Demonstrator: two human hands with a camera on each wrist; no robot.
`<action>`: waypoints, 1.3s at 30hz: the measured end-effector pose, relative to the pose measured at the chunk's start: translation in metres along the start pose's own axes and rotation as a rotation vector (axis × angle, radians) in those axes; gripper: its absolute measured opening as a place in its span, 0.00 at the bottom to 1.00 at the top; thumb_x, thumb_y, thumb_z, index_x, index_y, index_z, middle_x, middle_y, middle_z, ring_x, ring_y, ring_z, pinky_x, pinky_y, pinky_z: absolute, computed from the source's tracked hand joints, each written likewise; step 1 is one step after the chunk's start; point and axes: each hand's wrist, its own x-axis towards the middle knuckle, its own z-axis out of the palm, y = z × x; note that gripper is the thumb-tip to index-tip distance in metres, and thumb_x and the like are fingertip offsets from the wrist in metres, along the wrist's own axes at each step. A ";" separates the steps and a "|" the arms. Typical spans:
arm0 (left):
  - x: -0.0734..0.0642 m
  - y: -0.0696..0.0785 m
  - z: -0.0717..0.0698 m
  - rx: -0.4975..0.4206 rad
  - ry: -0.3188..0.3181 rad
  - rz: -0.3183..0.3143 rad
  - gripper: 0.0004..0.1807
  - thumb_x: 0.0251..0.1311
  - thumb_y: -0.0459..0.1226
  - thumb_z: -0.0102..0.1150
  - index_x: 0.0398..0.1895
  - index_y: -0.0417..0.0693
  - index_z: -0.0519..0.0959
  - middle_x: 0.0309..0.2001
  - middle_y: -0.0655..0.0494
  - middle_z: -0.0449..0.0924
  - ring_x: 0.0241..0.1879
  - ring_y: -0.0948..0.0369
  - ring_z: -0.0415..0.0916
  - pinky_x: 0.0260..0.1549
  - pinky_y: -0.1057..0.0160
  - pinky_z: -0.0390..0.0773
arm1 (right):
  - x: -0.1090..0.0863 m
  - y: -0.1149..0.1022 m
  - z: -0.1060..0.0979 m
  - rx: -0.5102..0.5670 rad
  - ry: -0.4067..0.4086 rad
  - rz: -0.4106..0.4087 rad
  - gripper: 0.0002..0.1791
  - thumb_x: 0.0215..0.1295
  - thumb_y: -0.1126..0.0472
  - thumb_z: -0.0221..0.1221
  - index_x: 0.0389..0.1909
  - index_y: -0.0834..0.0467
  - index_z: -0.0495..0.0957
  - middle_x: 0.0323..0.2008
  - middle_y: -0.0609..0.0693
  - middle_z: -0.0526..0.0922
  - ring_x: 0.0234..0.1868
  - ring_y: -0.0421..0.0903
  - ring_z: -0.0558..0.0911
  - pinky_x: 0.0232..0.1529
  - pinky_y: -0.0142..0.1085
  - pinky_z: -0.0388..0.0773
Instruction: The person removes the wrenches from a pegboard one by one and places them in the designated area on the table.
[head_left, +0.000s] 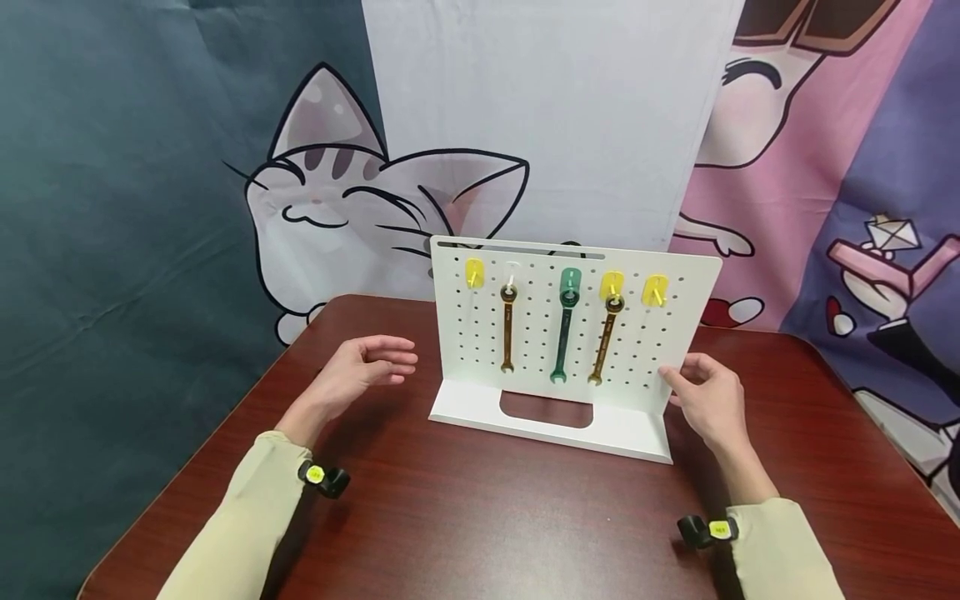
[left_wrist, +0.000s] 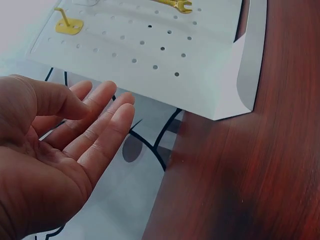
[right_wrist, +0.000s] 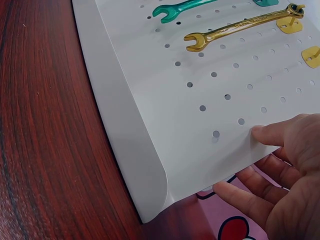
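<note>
A white pegboard stand (head_left: pixel 690 292) stands upright on the table. Near its right edge is my right hand (head_left: pixel 708 402), its thumb (right_wrist: pixel 272 134) on the front face and its other fingers behind the edge, pinching the board. To the left of the stand my left hand (head_left: pixel 354 373) is held apart from the board, palm turned inward and fingers loosely extended, with nothing in it. Three combination wrenches hang from hooks: a gold wrench (head_left: pixel 507 333) at left, a green wrench (head_left: pixel 562 340) in the middle and another gold wrench (head_left: pixel 604 342), slightly slanted, to its right.
Yellow hooks without wrenches sit at the upper left (head_left: pixel 474 273) and upper right (head_left: pixel 656 291) of the board. The stand's base has a wide cutout. Under it lies a dark red wooden table (head_left: pixel 480 517). Cartoon-printed cloth (head_left: pixel 562 108) hangs behind.
</note>
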 end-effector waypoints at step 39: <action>0.014 0.017 0.031 -0.088 -0.040 0.062 0.24 0.73 0.22 0.44 0.71 0.30 0.73 0.64 0.26 0.78 0.58 0.43 0.86 0.54 0.59 0.88 | -0.001 0.000 0.000 0.000 -0.011 0.021 0.23 0.74 0.52 0.65 0.61 0.64 0.80 0.52 0.65 0.85 0.44 0.53 0.87 0.32 0.24 0.85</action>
